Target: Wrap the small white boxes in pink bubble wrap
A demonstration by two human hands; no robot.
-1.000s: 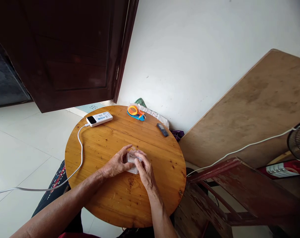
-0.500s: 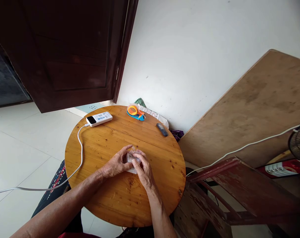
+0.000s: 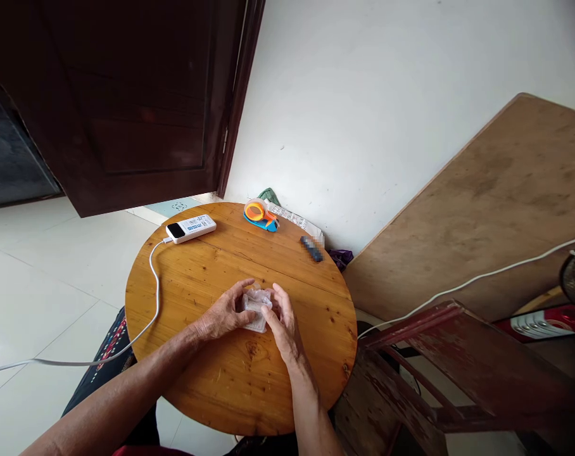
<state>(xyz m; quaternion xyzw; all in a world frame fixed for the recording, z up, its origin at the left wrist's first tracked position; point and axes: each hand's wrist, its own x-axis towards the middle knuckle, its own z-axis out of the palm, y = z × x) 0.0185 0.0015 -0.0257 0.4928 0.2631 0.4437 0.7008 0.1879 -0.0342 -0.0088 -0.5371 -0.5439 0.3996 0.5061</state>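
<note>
A small packet in clear, crinkled plastic (image 3: 257,308) sits low over the round wooden table (image 3: 187,373), between my two hands. My left hand (image 3: 228,310) grips its left side, thumb across the front and fingers curving behind. On the other side, my right hand (image 3: 284,320) has its thumb at the plastic's right edge; its index finger stretches up past the packet, while the remaining fingers are partly hidden behind. What lies inside the wrapping I cannot make out.
A white device (image 3: 192,228) with a white cable (image 3: 157,291) lies at the table's back left. Farther right are an orange and blue tape dispenser (image 3: 260,215) and a blurred dark object (image 3: 311,249). A reddish wooden chair (image 3: 477,361) stands at the right.
My right hand has shifted slightly right, its fingers lifting off the packet's top, so more of the plastic shows. My left hand stays in place.
</note>
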